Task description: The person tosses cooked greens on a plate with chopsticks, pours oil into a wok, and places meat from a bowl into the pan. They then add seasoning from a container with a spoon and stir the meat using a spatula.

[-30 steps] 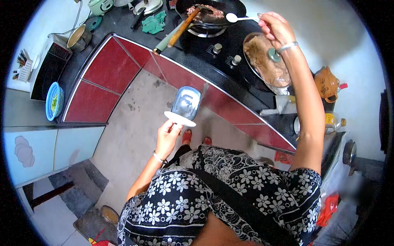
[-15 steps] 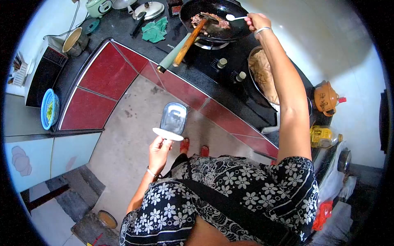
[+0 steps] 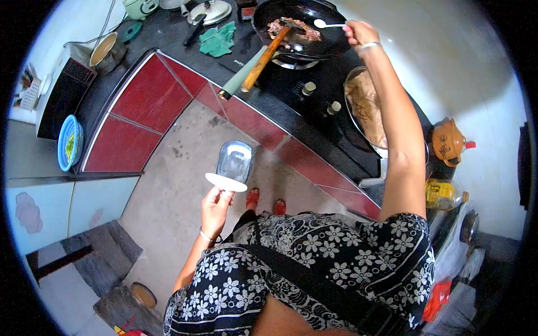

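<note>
My right hand (image 3: 361,35) is closed around the handle of a small white spoon (image 3: 320,23), held over the right part of a black wok (image 3: 336,42). Chopped meat (image 3: 305,32) lies in the wok. A spatula with a wooden handle (image 3: 263,67) rests in it, beside the wok's own green handle (image 3: 242,75). Lower down, in front of my body, my left hand (image 3: 216,210) grips a clear jar (image 3: 234,159) with a white round lid or rim (image 3: 226,182) at the near end. What the jar holds I cannot make out.
Right of the stove knobs (image 3: 309,88) a pan (image 3: 353,75) holds something brown. An orange pot (image 3: 445,143) and a yellow oil bottle (image 3: 440,193) stand farther right. Left lie a green cloth (image 3: 217,40), a dark-handled lid (image 3: 210,14) and a blue basket (image 3: 68,143) of greens.
The view has shifted slightly, so the counter and wok appear a little farther right. Both hands keep their holds; the spoon stays over the wok.
</note>
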A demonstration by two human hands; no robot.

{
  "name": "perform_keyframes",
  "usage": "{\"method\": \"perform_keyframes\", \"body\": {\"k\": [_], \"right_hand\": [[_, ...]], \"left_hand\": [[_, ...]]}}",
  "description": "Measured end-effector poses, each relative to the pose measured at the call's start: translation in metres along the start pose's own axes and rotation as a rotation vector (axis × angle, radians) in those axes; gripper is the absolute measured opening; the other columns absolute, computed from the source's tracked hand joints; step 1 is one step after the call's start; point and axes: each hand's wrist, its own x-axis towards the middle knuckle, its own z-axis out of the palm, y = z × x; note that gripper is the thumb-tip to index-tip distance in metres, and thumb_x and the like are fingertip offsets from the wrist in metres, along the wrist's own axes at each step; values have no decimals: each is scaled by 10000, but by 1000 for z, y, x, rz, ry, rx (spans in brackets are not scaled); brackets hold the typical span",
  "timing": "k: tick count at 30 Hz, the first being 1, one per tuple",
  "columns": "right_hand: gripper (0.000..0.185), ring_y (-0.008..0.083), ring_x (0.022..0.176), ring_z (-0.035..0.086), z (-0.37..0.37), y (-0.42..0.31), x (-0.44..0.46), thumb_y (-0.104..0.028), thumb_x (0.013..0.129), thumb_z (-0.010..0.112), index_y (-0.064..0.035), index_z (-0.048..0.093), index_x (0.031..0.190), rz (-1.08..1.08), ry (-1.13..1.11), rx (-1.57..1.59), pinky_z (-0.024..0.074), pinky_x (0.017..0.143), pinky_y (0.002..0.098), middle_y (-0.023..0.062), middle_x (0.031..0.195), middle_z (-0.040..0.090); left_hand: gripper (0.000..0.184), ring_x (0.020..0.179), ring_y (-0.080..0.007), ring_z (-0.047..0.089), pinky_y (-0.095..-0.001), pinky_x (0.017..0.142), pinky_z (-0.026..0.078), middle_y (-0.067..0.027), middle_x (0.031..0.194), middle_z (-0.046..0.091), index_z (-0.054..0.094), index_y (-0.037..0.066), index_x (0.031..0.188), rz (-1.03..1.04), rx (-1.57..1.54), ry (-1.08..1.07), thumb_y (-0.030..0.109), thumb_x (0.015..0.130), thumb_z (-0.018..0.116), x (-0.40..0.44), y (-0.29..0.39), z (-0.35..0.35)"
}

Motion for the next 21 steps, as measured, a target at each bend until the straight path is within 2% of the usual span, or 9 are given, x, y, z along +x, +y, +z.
{"method": "perform_keyframes", "body": {"k": [5,7,9,11,13,16,17,19,21], "right_hand": [[58,32,401,426,13,-12,-78,-66,844,491,-37,534,817,69,-416,-41,269,302,146,12,602,550],[79,50,397,449,44,-18,-148,-101,845,502,-57,546,796,120,-513,-134,310,314,152,14,592,553],[98,68,402,480,61,-2,-186,-134,830,537,-70,554,758,186,-769,-318,359,334,176,16,566,551],[150,77,413,499,82,17,-220,-195,814,574,-70,567,732,34,-921,-461,385,350,204,20,558,562],[167,70,420,505,96,45,-235,-213,802,599,-49,597,773,117,-1018,-364,394,365,204,22,580,576],[195,70,463,523,111,38,-244,-212,804,598,-23,625,843,55,-981,-495,415,413,211,20,601,583],[238,73,526,543,109,46,-232,-213,822,577,-1,622,921,-166,-856,-468,432,464,231,10,607,578],[241,133,547,561,104,55,-191,-211,809,578,-15,617,943,-519,-682,-532,448,512,274,39,616,588],[252,224,587,573,104,27,-172,-165,776,583,-46,596,998,-708,-553,-925,461,555,324,82,660,578]], "left_hand": [[140,615,-45,486,-195,559,404,24,708,544,588,-3,900,24,86,48,115,832,562,-4,12,3],[131,614,-40,486,-190,556,405,28,707,545,588,4,884,32,60,25,124,837,564,-5,17,2],[135,652,-57,497,-201,584,412,3,767,563,583,6,916,29,45,23,118,856,538,-8,21,3],[139,670,-64,502,-207,598,417,-9,797,573,580,13,934,33,15,16,122,871,521,-12,29,7],[141,668,-63,500,-209,597,418,-9,797,573,579,24,938,54,-28,18,135,881,515,-15,36,11],[184,667,-68,487,-203,599,410,-11,810,557,545,34,960,49,-176,-8,202,900,499,-8,41,-1],[193,667,-70,484,-202,600,409,-12,813,554,537,34,962,43,-232,-19,213,903,495,0,48,-8],[204,662,-67,484,-198,597,408,-16,815,552,522,54,937,53,-267,-23,250,911,475,30,53,-34],[221,654,-70,489,-199,585,406,-22,808,554,517,63,919,107,-279,-33,280,904,481,72,67,-64]]}}
